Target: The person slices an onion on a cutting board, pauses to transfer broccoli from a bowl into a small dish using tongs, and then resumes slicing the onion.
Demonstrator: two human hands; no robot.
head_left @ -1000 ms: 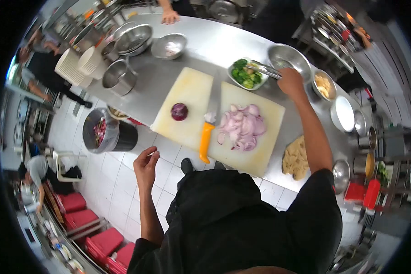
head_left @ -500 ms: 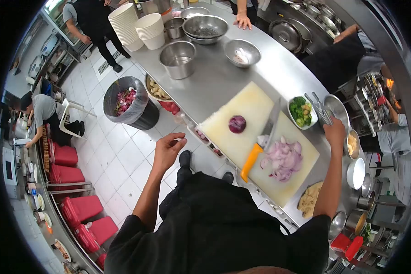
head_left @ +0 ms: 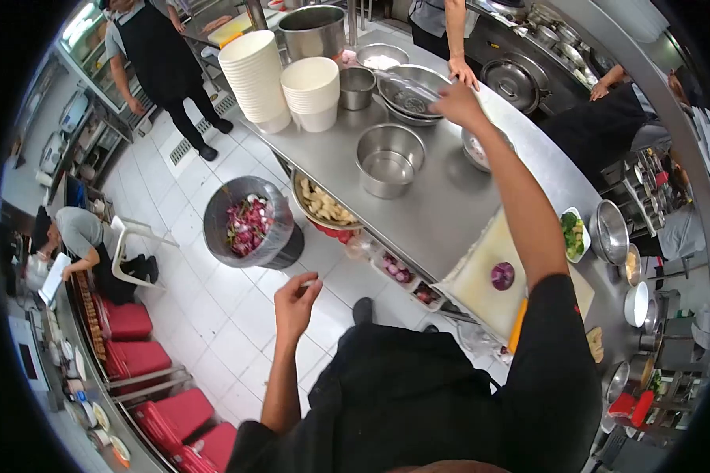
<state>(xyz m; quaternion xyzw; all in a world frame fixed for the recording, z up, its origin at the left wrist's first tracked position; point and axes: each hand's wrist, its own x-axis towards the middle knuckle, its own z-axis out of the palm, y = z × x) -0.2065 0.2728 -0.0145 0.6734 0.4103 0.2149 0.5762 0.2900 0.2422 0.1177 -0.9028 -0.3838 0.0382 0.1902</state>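
Note:
My right hand (head_left: 459, 106) is stretched across the table, closed on what look like metal tongs (head_left: 409, 85), blurred by motion. Their far end hangs over the nested steel bowls (head_left: 418, 110), just short of a co-worker's hand (head_left: 463, 72) on the table edge. Above the floor, my left hand (head_left: 294, 303) is empty, its fingers loosely curled and apart. A red onion half (head_left: 502, 276) lies on the white cutting board (head_left: 481, 272) under my right arm. Only the orange handle of the knife (head_left: 518, 325) shows; my arm hides the blade and the sliced onion.
A steel pot (head_left: 389, 162) and stacked white tubs (head_left: 310, 91) stand on the steel table (head_left: 442, 225). A lined waste bin (head_left: 244, 229) is on the floor to the left. A dish of chopped greens (head_left: 574, 235) sits at the right. Several co-workers are around.
My right hand has swung from beside the greens dish to the far bowls, carrying the tongs. The view has shifted, and the arm now covers the sliced onion. My left hand stays free.

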